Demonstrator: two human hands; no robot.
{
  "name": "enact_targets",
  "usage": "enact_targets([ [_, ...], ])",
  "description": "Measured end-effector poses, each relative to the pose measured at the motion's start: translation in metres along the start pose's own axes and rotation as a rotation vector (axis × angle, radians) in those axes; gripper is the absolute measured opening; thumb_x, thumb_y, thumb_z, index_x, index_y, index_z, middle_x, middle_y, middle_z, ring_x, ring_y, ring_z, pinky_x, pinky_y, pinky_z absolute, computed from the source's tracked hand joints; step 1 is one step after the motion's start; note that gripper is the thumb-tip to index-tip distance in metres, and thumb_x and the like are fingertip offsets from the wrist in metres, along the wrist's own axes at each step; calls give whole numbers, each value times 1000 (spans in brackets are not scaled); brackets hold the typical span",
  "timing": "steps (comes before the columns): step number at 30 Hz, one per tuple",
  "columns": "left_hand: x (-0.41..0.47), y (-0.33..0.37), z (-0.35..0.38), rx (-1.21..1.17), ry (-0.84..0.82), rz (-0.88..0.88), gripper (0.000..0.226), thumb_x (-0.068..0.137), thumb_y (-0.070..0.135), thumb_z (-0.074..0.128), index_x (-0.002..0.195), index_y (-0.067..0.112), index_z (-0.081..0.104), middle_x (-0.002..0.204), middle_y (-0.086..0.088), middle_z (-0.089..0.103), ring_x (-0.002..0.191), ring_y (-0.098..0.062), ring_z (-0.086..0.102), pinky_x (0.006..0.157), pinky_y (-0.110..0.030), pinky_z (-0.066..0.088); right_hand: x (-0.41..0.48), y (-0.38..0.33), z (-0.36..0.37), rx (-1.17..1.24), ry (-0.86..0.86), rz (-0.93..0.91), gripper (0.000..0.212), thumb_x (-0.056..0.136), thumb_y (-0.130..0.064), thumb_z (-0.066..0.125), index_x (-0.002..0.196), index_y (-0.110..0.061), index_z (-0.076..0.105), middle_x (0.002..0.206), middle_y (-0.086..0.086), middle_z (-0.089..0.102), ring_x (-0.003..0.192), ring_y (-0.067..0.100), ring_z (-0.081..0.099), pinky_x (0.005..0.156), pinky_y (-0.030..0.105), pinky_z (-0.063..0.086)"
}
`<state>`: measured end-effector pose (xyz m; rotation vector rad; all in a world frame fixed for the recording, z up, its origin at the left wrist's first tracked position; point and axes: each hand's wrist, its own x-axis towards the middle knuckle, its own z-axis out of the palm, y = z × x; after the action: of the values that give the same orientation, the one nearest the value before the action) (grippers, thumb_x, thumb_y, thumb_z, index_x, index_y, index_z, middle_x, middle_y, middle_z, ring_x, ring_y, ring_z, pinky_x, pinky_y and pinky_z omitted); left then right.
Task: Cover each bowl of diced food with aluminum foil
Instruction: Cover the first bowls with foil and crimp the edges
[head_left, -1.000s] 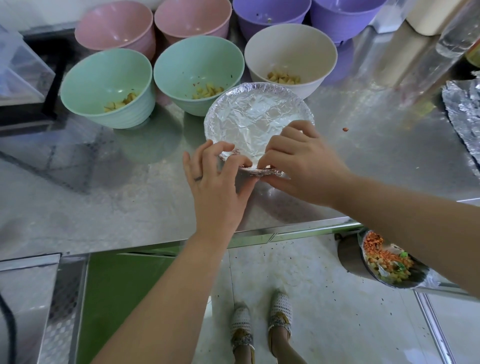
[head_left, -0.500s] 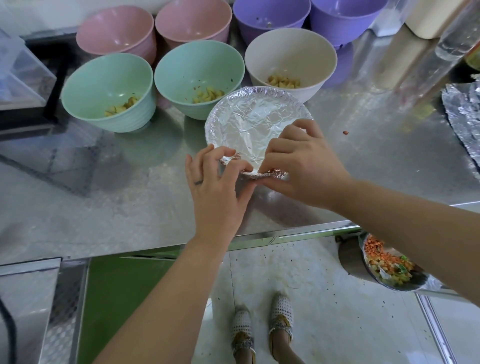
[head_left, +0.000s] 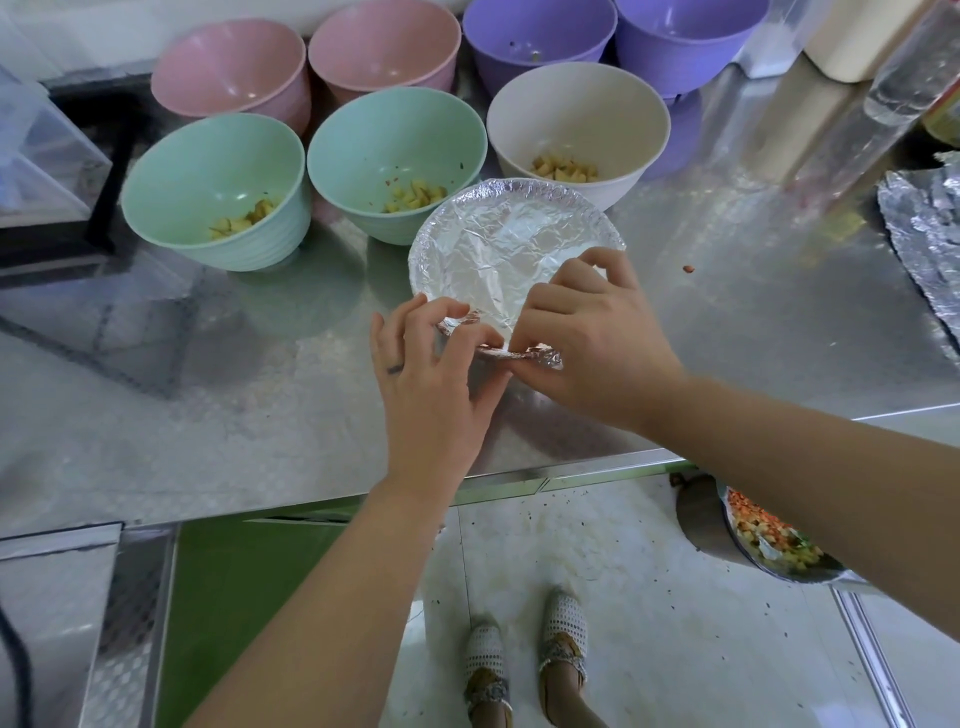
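The foil-covered bowl (head_left: 511, 244) stands on the steel counter (head_left: 208, 415) toward its front edge, just in front of the cream bowl (head_left: 576, 109) and just beside the right mint bowl (head_left: 395, 140) (whether the rims touch cannot be told from this angle). Its foil (head_left: 498, 270) is stretched crinkled across the mouth and folded down around the far rim, while the near edge is bunched into a small crumpled flap. Both hands work at that flap. The left hand (head_left: 431, 384) comes in from below with its fingers curled, fingertips and thumb pinching the foil at the near rim. The right hand (head_left: 592, 343) reaches in from the right, fingers bent over the top of the foil and thumb tucked under the crumpled edge, gripping it right beside the left hand's fingertips. Behind, the left mint bowl (head_left: 218, 176), the right mint bowl and the cream bowl are uncovered, each with a little diced food (head_left: 563, 169) at the bottom. Farther back stand two pink bowls (head_left: 228, 67) and two purple bowls (head_left: 540, 31), also uncovered. A loose sheet of foil (head_left: 924, 228) lies at the counter's right edge, well apart from the hands. Below the counter on the right, a metal bowl (head_left: 701, 519) holds chopped orange and green scraps.
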<state>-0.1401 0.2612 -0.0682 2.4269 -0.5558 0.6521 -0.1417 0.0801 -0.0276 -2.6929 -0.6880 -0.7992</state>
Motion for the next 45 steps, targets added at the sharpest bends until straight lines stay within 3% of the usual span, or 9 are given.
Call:
enact_targets([
  [4, 0, -2, -2, 5, -12, -9, 22, 81, 24, 80, 99, 19, 68, 122, -5, 56, 126, -33, 46, 101, -66, 38, -1, -6, -2, 6, 13, 42, 19, 84, -39, 72, 74, -23, 69, 75, -8, 62, 77, 24, 56, 92, 45, 39],
  [7, 3, -9, -9, 36, -56, -7, 34, 80, 30, 85, 105, 19, 66, 124, -10, 56, 126, -34, 48, 105, -66, 35, -10, 11, -17, 43, -83, 10, 33, 80, -53, 74, 95, -24, 73, 90, -6, 66, 85, 24, 57, 93, 43, 38],
  [11, 3, -16, -20, 127, -169, 64, 56, 76, 40, 80, 124, 26, 54, 137, -9, 43, 137, -34, 40, 118, -68, 17, -20, 39, -30, 65, -219, -68, 37, 80, -37, 82, 112, -20, 71, 106, 0, 67, 98, 28, 59, 93, 39, 38],
  [15, 5, 4, -17, 140, -188, 160, 56, 84, 61, 62, 125, 23, 59, 135, -10, 47, 134, -35, 45, 119, -66, 13, -12, 40, -25, 65, -195, -157, 18, 90, -33, 72, 102, -20, 73, 102, -2, 68, 95, 28, 60, 93, 39, 39],
  [19, 10, 6, -7, 106, -111, 106, 33, 87, 49, 70, 106, 22, 65, 116, -7, 56, 114, -33, 58, 117, -65, 21, -6, 36, -21, 87, -157, -195, 12, 90, -31, 70, 89, -19, 73, 92, -1, 67, 88, 29, 61, 91, 40, 41],
  [27, 8, -6, -4, 102, -43, 112, 27, 85, 42, 77, 93, 18, 66, 97, -3, 58, 101, -28, 53, 119, -57, 26, -4, 32, -20, 107, -135, -167, 16, 91, -30, 65, 83, -19, 73, 84, -2, 65, 83, 30, 60, 92, 39, 37],
  [32, 10, -7, -5, 88, -66, 117, 25, 85, 40, 77, 93, 19, 66, 96, -2, 58, 101, -28, 54, 119, -58, 25, -1, 24, -18, 88, -146, -141, 21, 93, -40, 65, 86, -21, 71, 85, -5, 64, 85, 27, 58, 92, 41, 39],
  [38, 9, -7, -6, 77, -82, 111, 26, 88, 45, 69, 96, 20, 65, 97, -2, 58, 101, -28, 55, 119, -56, 25, -1, 18, -13, 80, -128, -104, 17, 90, -31, 67, 77, -20, 68, 78, -5, 63, 82, 26, 57, 93, 40, 37],
  [45, 10, -9, -6, 65, -92, 108, 25, 82, 35, 79, 95, 21, 64, 97, -2, 57, 99, -32, 59, 117, -60, 26, 1, 7, -6, -8, -52, -78, 30, 93, -43, 64, 77, -19, 68, 76, -5, 62, 81, 26, 58, 91, 44, 42],
])
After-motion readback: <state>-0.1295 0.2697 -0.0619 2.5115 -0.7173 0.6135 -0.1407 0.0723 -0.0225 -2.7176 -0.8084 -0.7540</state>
